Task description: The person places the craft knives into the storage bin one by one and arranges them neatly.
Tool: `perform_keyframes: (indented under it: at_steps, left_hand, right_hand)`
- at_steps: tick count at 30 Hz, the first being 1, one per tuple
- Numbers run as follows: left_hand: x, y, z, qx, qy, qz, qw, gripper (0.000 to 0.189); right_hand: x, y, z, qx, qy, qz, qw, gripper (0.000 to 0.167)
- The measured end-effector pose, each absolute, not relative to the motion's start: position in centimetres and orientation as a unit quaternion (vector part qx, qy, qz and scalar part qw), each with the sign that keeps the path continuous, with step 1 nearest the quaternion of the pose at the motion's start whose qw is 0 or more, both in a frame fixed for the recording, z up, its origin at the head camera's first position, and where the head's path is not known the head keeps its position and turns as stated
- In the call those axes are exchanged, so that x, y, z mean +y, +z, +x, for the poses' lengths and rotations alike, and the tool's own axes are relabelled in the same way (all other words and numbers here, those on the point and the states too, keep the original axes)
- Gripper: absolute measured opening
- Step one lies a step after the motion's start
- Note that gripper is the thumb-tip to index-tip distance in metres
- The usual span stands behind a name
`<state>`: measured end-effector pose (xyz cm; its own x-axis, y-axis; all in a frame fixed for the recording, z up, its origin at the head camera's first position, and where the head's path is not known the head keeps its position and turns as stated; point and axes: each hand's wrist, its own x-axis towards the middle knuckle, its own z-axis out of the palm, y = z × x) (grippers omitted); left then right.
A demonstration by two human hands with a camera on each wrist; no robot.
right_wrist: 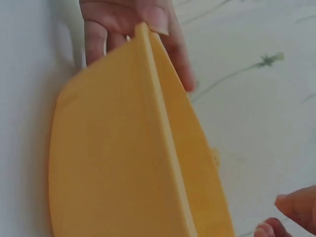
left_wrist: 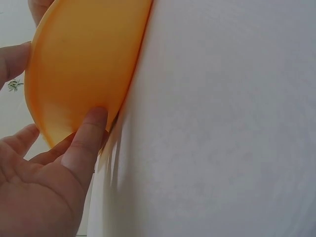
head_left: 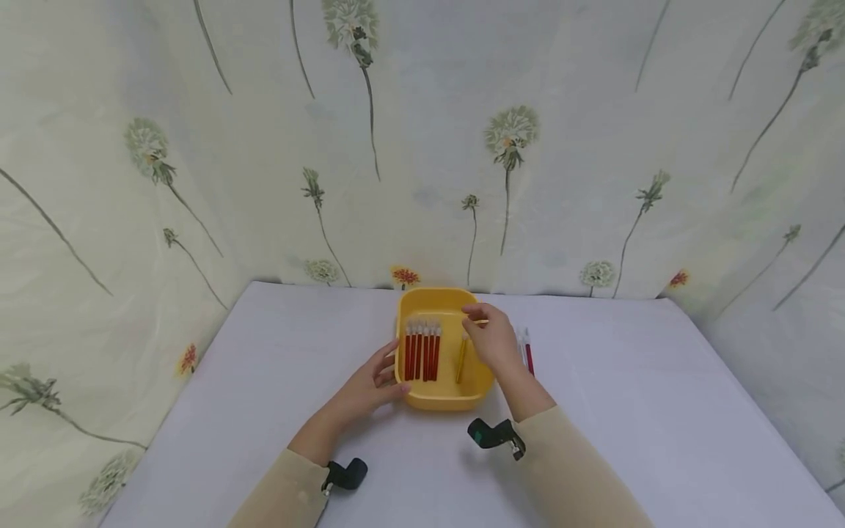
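A yellow plastic tray (head_left: pixel 449 402) stands on the table. In its left half several red pen-like sticks (head_left: pixel 422 356) with pale tips lie side by side. One yellow pen-like stick (head_left: pixel 461 361) lies apart in the right half. My left hand (head_left: pixel 370 383) holds the tray's near left corner. Its thumb (right_wrist: pixel 157 20) is on the rim and its fingers (left_wrist: pixel 91 131) lie spread along the outer wall. Over the right side of the tray hovers my right hand (head_left: pixel 494 341), loosely bent, thumb and forefinger apart, nothing seen between them.
Just right of the tray, a red stick (head_left: pixel 529 356) and a paler one lie on the white table (head_left: pixel 634 396), partly behind my right hand. A wall covering (head_left: pixel 422 147) with printed dandelions rises behind the table. Each wrist carries a small black camera (head_left: pixel 490 434).
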<state>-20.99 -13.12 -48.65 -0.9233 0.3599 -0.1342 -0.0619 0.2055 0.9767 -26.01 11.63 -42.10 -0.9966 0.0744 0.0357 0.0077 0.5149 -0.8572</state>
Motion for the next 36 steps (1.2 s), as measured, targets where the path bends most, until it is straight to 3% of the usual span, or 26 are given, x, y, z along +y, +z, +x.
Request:
perform_keyframes:
  at_steps: [8,21,28,36]
  left_hand:
    - [-13.2,-48.6,-21.1,0.761,0.62,0.094,0.167,0.09]
    - [-13.1,-48.5,-21.0,0.758,0.622,0.095,0.17,0.091]
    - [-13.0,-48.3,-20.9,0.757,0.625,0.089,0.172,0.092]
    - [-13.0,-48.3,-21.0,0.755,0.627,0.081,0.175,0.092]
  right_hand:
    - [15.9,-41.9,-25.8,-0.875,0.481,-0.064,-0.012,0.03]
    - [20.6,-44.2,-25.8,-0.88,0.459,-0.116,-0.037,0.035]
    - [22.3,-45.6,-26.4,-0.899,0.425,-0.101,-0.03,0.033]
    - [23.4,-46.8,-26.6,-0.903,0.412,-0.109,-0.059,0.03]
